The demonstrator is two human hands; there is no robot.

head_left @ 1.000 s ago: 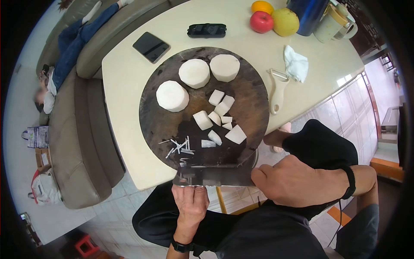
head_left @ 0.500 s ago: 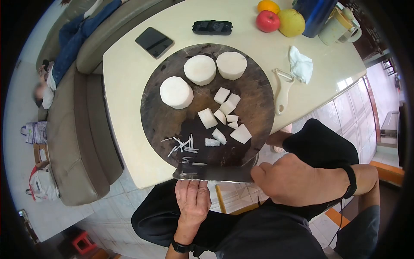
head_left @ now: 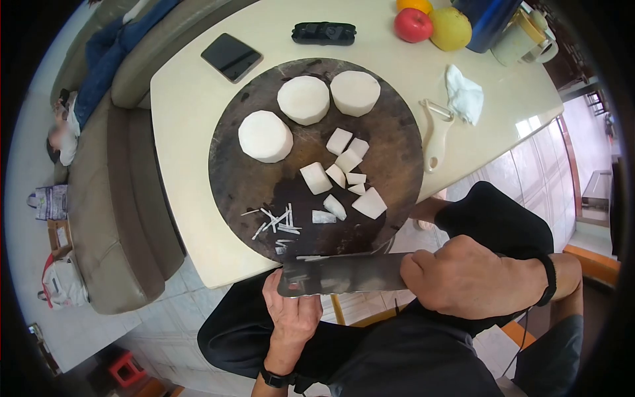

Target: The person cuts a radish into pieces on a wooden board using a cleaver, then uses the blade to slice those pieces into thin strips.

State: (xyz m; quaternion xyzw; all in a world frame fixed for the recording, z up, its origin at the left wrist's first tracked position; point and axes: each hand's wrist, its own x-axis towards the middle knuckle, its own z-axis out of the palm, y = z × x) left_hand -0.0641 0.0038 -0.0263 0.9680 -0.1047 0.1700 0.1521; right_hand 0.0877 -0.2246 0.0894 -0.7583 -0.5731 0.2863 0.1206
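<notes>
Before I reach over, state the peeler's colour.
The peeler is off-white, seen best in the head view.

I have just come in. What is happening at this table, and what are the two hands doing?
White food is being cut on a round board. The right hand holds a broad knife across the board's near edge. The left hand is at the blade's other end; its fingertips are partly hidden, so I cannot tell whether it holds anything. On the board are three thick rounds, smaller chunks and thin strips.
</notes>
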